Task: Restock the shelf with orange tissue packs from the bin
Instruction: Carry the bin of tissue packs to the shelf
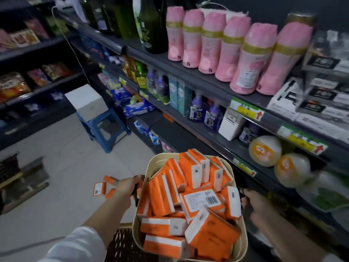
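Observation:
A cream bin (151,163) heaped with several orange tissue packs (166,193) is held in front of me, low in the head view. My left hand (125,188) grips the dark handle on the bin's left side. On the right side, my right hand (253,203) curls round the other handle, blurred and partly hidden by the bin. A few orange packs (100,188) lie on the floor beyond my left hand. The dark shelf unit (217,86) runs along the right, with a bare stretch (181,137) on a lower shelf just past the bin.
Pink bottles (238,57) line the upper shelf, purple soap bottles (213,116) and round orange-and-white packs (265,150) sit below. A blue stool (105,127) carrying a white box (86,101) stands in the aisle. A second shelf unit (28,76) runs on the left. A dark perforated crate (120,244) is below the bin.

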Action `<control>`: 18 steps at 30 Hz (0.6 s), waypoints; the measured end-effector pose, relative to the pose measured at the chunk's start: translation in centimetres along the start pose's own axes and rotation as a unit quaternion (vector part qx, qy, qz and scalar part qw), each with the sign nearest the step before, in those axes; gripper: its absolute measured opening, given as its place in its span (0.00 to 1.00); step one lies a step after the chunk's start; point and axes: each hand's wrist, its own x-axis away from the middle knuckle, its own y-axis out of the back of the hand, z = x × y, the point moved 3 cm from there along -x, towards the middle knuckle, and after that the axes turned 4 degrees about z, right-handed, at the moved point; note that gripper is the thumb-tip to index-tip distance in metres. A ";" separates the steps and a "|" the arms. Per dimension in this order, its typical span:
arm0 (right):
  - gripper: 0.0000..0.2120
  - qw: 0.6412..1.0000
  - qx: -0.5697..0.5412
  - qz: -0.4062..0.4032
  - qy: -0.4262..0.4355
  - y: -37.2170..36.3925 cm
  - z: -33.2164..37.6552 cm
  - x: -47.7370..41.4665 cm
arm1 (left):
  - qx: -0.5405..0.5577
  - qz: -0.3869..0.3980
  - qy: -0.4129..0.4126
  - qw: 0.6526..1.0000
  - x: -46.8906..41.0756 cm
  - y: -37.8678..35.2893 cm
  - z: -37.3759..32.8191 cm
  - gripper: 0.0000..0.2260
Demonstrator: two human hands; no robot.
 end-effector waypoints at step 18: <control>0.06 0.980 0.119 0.153 0.036 -29.1 6.2 -4.9 | 0.139 -0.182 -0.002 0.973 -9.9 14.3 -10.2 0.07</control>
